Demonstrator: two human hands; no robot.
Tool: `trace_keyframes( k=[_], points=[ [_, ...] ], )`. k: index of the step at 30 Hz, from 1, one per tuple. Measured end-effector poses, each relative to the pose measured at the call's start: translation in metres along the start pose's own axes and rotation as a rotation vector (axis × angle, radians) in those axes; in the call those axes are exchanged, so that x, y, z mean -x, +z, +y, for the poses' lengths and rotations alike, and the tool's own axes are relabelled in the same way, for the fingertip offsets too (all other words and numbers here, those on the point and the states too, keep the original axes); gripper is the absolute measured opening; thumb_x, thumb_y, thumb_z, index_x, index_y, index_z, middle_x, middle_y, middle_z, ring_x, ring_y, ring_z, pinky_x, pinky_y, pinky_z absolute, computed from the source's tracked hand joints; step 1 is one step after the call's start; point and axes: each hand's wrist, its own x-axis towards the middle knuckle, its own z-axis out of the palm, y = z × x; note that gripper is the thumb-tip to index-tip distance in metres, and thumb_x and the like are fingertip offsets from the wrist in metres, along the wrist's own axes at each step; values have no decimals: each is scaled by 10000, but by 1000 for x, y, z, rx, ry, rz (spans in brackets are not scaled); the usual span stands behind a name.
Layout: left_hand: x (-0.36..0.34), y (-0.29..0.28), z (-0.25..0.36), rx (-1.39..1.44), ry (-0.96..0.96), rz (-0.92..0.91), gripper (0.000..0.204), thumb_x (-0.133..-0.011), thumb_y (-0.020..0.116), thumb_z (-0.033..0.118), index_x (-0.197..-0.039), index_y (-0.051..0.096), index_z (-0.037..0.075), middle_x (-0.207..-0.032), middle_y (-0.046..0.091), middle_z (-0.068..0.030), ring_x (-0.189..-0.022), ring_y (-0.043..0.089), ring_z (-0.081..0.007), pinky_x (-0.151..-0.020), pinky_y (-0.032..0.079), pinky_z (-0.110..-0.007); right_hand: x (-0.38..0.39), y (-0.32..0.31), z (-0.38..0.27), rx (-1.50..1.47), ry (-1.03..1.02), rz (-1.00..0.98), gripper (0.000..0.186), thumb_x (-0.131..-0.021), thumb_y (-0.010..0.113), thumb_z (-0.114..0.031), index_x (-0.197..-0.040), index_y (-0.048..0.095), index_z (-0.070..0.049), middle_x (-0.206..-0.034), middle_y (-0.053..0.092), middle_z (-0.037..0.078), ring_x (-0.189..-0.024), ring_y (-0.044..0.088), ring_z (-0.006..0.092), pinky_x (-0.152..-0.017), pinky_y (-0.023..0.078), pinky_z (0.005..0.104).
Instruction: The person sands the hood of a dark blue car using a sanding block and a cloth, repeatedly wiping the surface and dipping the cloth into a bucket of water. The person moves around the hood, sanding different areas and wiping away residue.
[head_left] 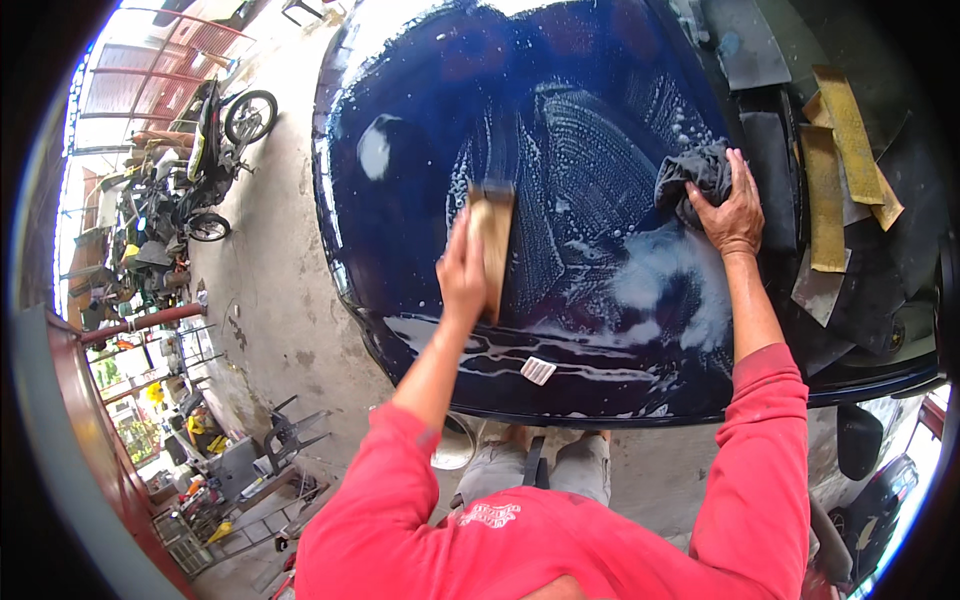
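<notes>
A person in a red long-sleeved shirt leans over a dark blue car body panel (560, 90) that fills the centre and upper middle of the frame, its glossy surface streaked with white soapy foam and water runs. The left hand (461, 275), just left of centre, is clenched around a tan sanding block (492, 235), holding it upright with its long side pressed flat against the wet paint; curved, comb-like rub marks spread through the suds to the right of the block. The right hand (733, 210), right of centre, is grasping a bunched dark grey rag (692, 178), fingers spread over the cloth and pinning it to the panel near the panel's right edge. Below that hand a cloudy white patch of foam (670, 275) sits on the paint. A small white ribbed pad (538, 370) lies on the panel near its lower edge, apart from both hands. At the upper right, beyond the rag, several sheets of sandpaper (835, 170), tan and dark grey, lie overlapping on a dark surface. In the upper left of the frame a motorcycle (215, 135) stands on the concrete floor (275, 290), and a grey plastic chair (285, 430) stands at the lower left.
</notes>
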Motion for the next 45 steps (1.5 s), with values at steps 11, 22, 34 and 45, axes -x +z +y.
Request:
trace_keyframes(
  k=[11,22,34,45],
  points=[
    [-13,24,18,-30,-84,25,492,-1134,553,194,-1565,554,-43,-1576,605,-268,-1494,566,-385,-1233,435,-428,-2,-7,-8,3,59,-5,973,-852,848,-627,-1619,488,-148,-1656,541,145,-1491,550,349,-1229,476,448],
    [-223,84,-2,-66,-116,131,498,-1125,572,304,-1530,608,16,-1396,730,-266,-1245,732,-405,-1067,553,-443,1,4,2,9,49,23,946,-851,845,-633,-1607,507,-176,-1652,548,123,-1459,577,335,-1208,502,440],
    [-171,62,-24,26,220,39,480,-1116,635,243,-1508,625,-35,-1470,696,-250,-1336,690,-319,-1130,521,-405,2,0,-1,-40,34,36,955,-835,864,-612,-1601,517,-159,-1644,552,162,-1475,566,356,-1223,484,451],
    [18,-48,3,-75,-264,-361,456,-1077,683,170,-1490,654,-22,-1459,715,-211,-1398,659,-279,-1219,454,-398,-4,-9,-10,-15,26,-2,972,-827,864,-611,-1591,518,-118,-1624,568,172,-1446,579,385,-1192,496,468]
  ],
)
